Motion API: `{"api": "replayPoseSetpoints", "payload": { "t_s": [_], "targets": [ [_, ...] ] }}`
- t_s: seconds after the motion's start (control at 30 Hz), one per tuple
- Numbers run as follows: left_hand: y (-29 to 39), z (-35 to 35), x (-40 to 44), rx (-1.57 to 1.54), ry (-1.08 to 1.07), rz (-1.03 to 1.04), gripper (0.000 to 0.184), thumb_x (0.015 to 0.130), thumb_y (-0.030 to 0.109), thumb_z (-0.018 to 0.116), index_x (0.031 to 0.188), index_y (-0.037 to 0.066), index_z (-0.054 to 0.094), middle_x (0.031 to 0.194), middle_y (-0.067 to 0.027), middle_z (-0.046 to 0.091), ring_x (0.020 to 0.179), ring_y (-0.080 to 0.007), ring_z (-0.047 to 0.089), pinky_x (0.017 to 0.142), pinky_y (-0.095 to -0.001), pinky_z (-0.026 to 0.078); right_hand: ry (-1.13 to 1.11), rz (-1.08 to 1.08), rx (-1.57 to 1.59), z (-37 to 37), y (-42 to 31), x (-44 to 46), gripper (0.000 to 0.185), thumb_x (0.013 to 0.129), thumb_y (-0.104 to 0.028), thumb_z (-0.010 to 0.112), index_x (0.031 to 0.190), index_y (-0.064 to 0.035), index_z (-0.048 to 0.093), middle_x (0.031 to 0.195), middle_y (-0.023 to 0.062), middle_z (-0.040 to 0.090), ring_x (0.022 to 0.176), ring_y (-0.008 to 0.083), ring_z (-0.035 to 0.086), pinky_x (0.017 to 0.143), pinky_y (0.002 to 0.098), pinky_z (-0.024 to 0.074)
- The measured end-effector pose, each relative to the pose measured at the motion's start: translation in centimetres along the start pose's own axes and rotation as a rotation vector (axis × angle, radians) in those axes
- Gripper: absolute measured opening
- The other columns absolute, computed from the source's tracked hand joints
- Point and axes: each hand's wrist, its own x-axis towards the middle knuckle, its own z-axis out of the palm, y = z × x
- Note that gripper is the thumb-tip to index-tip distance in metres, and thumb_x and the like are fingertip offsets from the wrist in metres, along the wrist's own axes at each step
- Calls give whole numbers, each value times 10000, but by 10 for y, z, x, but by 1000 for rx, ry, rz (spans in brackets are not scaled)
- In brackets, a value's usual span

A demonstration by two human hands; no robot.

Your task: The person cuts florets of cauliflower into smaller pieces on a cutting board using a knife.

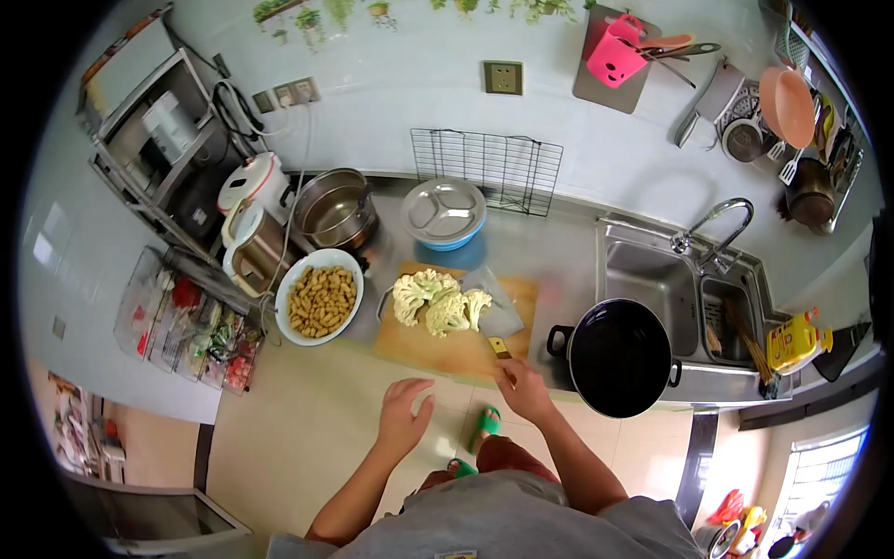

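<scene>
Cauliflower (449, 312) in a few large pieces lies on a wooden cutting board (400, 349). A cleaver (503, 312) lies with its broad blade flat on the board, just right of the cauliflower. My right hand (524, 389) is closed on the end of the cleaver's yellowish handle, at the board's front edge. In front of the board, my left hand (404, 416) hovers with fingers apart and nothing in it. A white bowl of peanuts in their shells (319, 303) stands left of the board.
A large black pot (621, 359) sits to the right, before the sink (647, 275) and faucet (722, 238). Behind the board are a divided metal plate (444, 210) on a blue bowl, a steel pot (333, 210) and a wire rack (487, 168). A kettle (256, 247) stands left.
</scene>
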Motion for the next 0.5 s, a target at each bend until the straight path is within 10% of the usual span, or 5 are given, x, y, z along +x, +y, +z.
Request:
{"api": "replayPoseSetpoints", "payload": {
  "t_s": [0.5],
  "targets": [
    [-65, 94, 157, 243, -201, 472, 197, 812, 126, 654, 1005, 104, 685, 1162, -40, 600, 1091, -251, 536, 940, -452, 411, -123, 351, -433, 12, 26, 102, 432, 743, -244, 681, 1121, -92, 537, 1059, 175, 601, 1045, 364, 591, 905, 441, 480]
  ]
}}
